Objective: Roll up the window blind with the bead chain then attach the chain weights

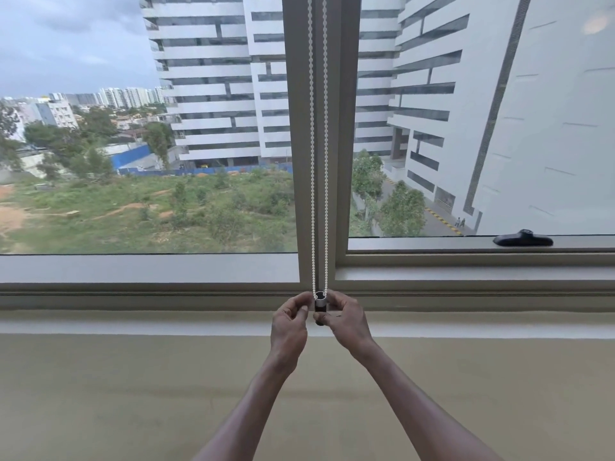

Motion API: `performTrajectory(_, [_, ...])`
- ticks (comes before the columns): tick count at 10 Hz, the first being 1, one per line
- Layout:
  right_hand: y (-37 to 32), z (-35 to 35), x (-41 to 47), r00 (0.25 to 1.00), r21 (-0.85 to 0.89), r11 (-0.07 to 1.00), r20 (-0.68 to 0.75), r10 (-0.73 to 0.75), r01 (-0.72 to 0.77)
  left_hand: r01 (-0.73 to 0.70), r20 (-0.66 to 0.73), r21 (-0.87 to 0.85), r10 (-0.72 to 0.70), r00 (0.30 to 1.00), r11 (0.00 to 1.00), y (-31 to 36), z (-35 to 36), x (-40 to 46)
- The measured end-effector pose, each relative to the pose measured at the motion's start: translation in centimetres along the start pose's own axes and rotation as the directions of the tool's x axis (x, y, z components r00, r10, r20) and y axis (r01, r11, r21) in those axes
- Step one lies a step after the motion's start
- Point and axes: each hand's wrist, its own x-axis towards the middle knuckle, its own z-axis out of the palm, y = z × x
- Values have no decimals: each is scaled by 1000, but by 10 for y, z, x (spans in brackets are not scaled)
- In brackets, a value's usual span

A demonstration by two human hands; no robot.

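A white bead chain (312,161) hangs as two strands down the grey centre mullion (336,144) of the window. At its lower end sits a small silver and black tubular chain weight (320,304), level with the sill. My left hand (289,324) pinches at the weight's left side with finger and thumb. My right hand (344,322) grips the weight from the right, its thumb across the dark lower part. The blind itself is out of view above the frame.
A black window handle (522,240) lies on the right pane's lower frame. A wide beige sill ledge (133,394) runs below the window. Buildings and green ground show through the glass.
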Motion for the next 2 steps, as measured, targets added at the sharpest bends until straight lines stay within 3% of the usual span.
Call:
performTrajectory(1, [-3,-4,-3,1000,-75,997,22,11,-9,-3,-11,50,4,1000,999,10,0,-2])
performTrajectory(2, [-4,-5,-3,997,-182,982,-32,-67,60,-93,-51,180,103,993,979,13,2,2])
